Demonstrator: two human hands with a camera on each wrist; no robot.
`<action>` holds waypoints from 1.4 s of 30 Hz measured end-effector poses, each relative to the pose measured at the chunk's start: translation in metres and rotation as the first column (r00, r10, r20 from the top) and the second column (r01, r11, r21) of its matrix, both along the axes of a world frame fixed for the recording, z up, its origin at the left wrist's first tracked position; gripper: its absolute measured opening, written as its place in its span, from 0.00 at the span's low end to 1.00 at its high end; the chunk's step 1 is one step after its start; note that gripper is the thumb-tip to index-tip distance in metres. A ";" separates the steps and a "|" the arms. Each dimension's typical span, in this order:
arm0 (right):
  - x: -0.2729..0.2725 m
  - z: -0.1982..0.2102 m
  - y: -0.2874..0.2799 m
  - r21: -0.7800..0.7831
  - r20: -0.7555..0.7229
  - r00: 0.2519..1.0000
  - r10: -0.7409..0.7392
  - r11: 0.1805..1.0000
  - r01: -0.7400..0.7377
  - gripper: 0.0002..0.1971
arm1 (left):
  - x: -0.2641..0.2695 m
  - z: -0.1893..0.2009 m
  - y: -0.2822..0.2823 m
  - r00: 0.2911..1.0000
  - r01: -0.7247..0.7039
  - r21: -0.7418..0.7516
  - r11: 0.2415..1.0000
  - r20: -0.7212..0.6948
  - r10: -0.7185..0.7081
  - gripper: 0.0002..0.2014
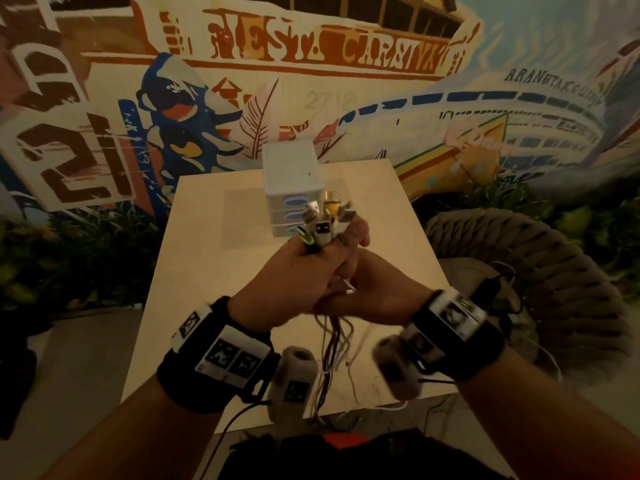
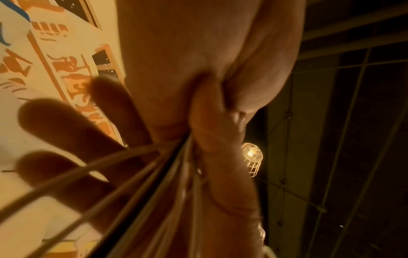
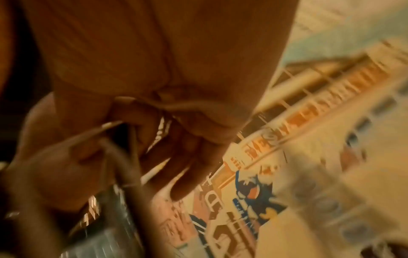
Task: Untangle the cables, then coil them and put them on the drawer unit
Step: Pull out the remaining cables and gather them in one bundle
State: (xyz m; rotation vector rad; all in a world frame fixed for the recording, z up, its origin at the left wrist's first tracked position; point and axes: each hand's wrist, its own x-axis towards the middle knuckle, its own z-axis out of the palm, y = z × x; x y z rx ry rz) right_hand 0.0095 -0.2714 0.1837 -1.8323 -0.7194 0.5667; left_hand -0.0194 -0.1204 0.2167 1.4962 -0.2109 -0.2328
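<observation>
A bundle of thin cables (image 1: 333, 344) hangs from my two hands above the pale table (image 1: 214, 271). Its plug ends (image 1: 325, 216), white, yellow and black, fan out above my fists. My left hand (image 1: 311, 251) grips the bundle just below the plugs. My right hand (image 1: 353, 268) wraps round the same bundle from the right, pressed against the left hand. In the left wrist view the cables (image 2: 141, 176) run out from under curled fingers. The blurred right wrist view shows cables (image 3: 132, 139) passing between thumb and fingers. The white drawer unit (image 1: 292, 174) stands behind the hands.
A woven round chair (image 1: 540, 258) stands right of the table, with a black adapter and loose leads (image 1: 491, 292) on its seat. A painted mural wall (image 1: 311, 57) rises behind the table. Plants (image 1: 76, 258) line the floor on the left. The cable ends trail over the table's near edge.
</observation>
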 end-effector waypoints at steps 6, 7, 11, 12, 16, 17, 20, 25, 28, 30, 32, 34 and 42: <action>-0.008 -0.036 0.031 0.235 -0.330 0.943 0.028 0.971 0.054 0.18 | 0.019 0.013 0.028 0.965 -0.252 -0.072 0.965 0.057 0.256 0.15; -0.011 -0.043 0.030 0.261 -0.373 0.927 0.035 0.963 0.068 0.20 | 0.019 0.013 0.029 0.966 -0.253 -0.123 0.960 0.024 0.258 0.15; -0.014 -0.083 0.014 0.105 -0.400 0.916 -0.002 0.993 0.048 0.27 | 0.017 0.015 0.043 0.967 -0.252 -0.278 0.927 -0.047 0.249 0.13; -0.016 -0.097 0.006 -0.002 -0.396 0.918 -0.031 0.999 0.033 0.29 | 0.018 0.017 0.050 0.964 -0.262 -0.314 0.912 -0.054 0.259 0.12; -0.034 -0.148 -0.030 -0.353 -0.382 0.921 -0.078 0.933 -0.067 0.31 | 0.023 0.025 0.077 0.939 -0.341 -0.392 0.854 -0.105 0.326 0.14; -0.038 -0.159 -0.037 -0.411 -0.399 0.912 -0.093 0.908 -0.087 0.30 | 0.023 0.025 0.078 0.939 -0.343 -0.396 0.852 -0.113 0.326 0.15; -0.047 -0.183 -0.049 -0.505 -0.437 0.892 -0.120 0.853 -0.133 0.28 | 0.020 0.019 0.070 0.956 -0.294 -0.403 0.867 -0.120 0.268 0.14; -0.055 -0.200 -0.055 -0.647 -0.383 0.912 -0.148 0.747 -0.151 0.27 | 0.020 0.019 0.052 0.976 -0.215 -0.445 0.869 -0.122 0.179 0.13; -0.059 -0.210 -0.059 -0.658 -0.365 0.912 -0.189 0.745 -0.109 0.29 | 0.024 0.024 0.052 0.978 -0.207 -0.441 0.873 -0.095 0.184 0.12; -0.058 -0.216 -0.062 -0.670 -0.336 0.921 -0.195 0.737 -0.089 0.30 | 0.026 0.024 0.051 0.977 -0.215 -0.429 0.877 -0.101 0.190 0.13; -0.056 -0.218 -0.063 -0.693 -0.319 0.928 -0.191 0.715 -0.091 0.29 | 0.026 0.020 0.048 0.975 -0.222 -0.410 0.884 -0.114 0.192 0.14; -0.052 -0.221 -0.065 -0.717 -0.317 0.930 -0.186 0.689 -0.107 0.28 | 0.025 0.016 0.043 0.975 -0.220 -0.397 0.891 -0.124 0.185 0.14; -0.046 -0.197 -0.082 -0.643 -0.303 0.953 -0.011 0.740 -0.196 0.18 | 0.022 0.012 0.031 0.990 -0.119 -0.374 0.920 -0.111 0.083 0.12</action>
